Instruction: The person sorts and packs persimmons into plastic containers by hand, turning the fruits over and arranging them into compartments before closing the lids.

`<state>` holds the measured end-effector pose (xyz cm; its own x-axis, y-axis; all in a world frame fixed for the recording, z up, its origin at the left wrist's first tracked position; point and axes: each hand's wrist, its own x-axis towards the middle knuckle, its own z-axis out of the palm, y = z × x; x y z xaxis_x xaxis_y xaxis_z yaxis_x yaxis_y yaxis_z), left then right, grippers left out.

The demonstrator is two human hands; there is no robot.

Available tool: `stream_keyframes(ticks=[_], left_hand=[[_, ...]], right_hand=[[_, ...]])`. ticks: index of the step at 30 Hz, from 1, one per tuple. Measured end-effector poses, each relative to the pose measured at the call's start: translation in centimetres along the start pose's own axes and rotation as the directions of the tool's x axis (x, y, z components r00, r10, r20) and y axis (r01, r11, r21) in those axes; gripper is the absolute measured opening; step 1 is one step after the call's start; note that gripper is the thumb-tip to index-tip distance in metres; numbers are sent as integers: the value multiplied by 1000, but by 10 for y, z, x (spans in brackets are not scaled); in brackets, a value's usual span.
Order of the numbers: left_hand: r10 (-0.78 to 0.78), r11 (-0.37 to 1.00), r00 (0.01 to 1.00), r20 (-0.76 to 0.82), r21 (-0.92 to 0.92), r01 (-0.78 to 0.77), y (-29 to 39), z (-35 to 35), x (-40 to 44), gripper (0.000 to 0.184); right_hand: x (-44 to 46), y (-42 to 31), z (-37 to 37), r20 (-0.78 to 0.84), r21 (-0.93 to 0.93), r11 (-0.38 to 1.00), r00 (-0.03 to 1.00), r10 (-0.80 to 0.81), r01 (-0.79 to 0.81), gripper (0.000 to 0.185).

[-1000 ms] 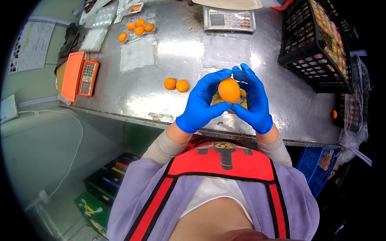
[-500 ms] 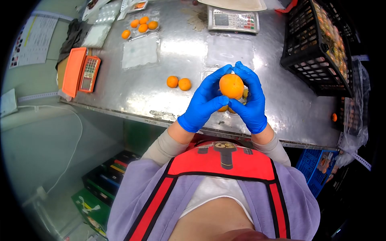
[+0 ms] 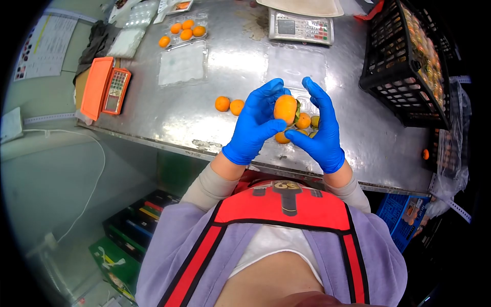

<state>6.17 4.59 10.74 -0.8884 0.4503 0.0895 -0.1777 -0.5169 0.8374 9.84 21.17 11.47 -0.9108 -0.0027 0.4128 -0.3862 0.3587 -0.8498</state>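
An orange persimmon (image 3: 285, 110) with a green leafy calyx on its right side is held in my blue-gloved left hand (image 3: 250, 128), thumb below and fingers behind. My right hand (image 3: 327, 135), gloved too, is open beside it, thumb and fingers spread apart around a gap. Under and between the hands, several more persimmons (image 3: 303, 121) sit close together, partly hidden by the gloves. Left of my left hand, a loose persimmon (image 3: 222, 104) lies on the metal table beside another persimmon (image 3: 237, 107).
A clear plastic tray (image 3: 204, 23) of persimmons stands at the back left, its flat lid (image 3: 181, 65) opened toward me. Behind my hands lies another clear lid (image 3: 296, 64), near a weighing scale (image 3: 302, 29). An orange scale (image 3: 115, 92) stands left; a black crate (image 3: 394, 77) of fruit stands right.
The persimmon has turned so its calyx shows at the right, and it has shifted slightly left. My right hand has moved off it, uncovering the persimmons below.
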Motion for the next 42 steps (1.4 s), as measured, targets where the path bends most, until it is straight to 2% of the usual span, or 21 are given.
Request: stream_keyframes(ticks=[2,4,5,7,9,11,14,17,19,21,25,28,30,35,37,39,40,42], left_hand=[[21,1000,1000,8,15,-21,0,-1,0,74],[42,999,999,18,30,-42,-1,-1,-1,74],[54,997,998,21,62,-55,0,-1,-1,74],[69,993,997,33,95,-72,-1,-2,0,74],[107,961,991,74,247,-122,-6,-6,1,75],[95,953,992,81,280,-114,-8,-7,2,79],[75,944,993,88,316,-99,-9,-4,3,83],[80,972,994,81,214,-96,-10,-1,7,77],[1,996,999,48,85,-5,-11,-2,7,68],[-34,995,998,55,100,28,-10,-1,9,61],[-73,992,997,34,107,69,-10,5,13,48],[-99,994,995,7,44,99,-5,13,15,44],[-110,993,994,0,29,110,-10,13,16,43],[-145,989,989,25,14,144,-17,7,16,45],[-161,985,987,24,-54,162,-18,7,17,48],[-156,986,988,18,-49,157,-12,12,19,51],[-150,988,989,13,-44,150,-10,14,20,54],[-175,984,982,63,-32,177,-8,10,21,58]], right_hand=[[-2,2,-3,41,64,997,999,35,-37,76],[-4,4,-5,124,318,917,969,213,-242,74],[-5,5,-4,123,317,917,969,213,-242,74],[-6,7,2,157,564,763,948,276,-316,72],[-6,3,4,172,602,722,938,299,-341,71],[-6,-2,6,168,641,663,914,369,-386,69],[-5,-4,5,149,634,684,925,348,-360,68],[-6,-4,3,101,606,726,936,336,-326,69],[-7,-3,3,85,578,751,939,333,-319,69],[-8,-3,5,10,499,836,967,256,-227,71],[-10,-2,5,-27,504,838,966,256,-208,70],[-11,1,2,-34,414,892,976,216,-183,68],[-11,1,2,-46,452,863,960,276,-226,67],[-13,8,3,-52,445,866,958,280,-229,65],[-13,9,4,-59,447,865,957,283,-228,64],[-11,9,4,-131,295,948,978,160,-116,64],[-10,10,3,-131,296,948,978,161,-117,64],[-8,13,-1,-141,87,996,990,-19,32,64]])
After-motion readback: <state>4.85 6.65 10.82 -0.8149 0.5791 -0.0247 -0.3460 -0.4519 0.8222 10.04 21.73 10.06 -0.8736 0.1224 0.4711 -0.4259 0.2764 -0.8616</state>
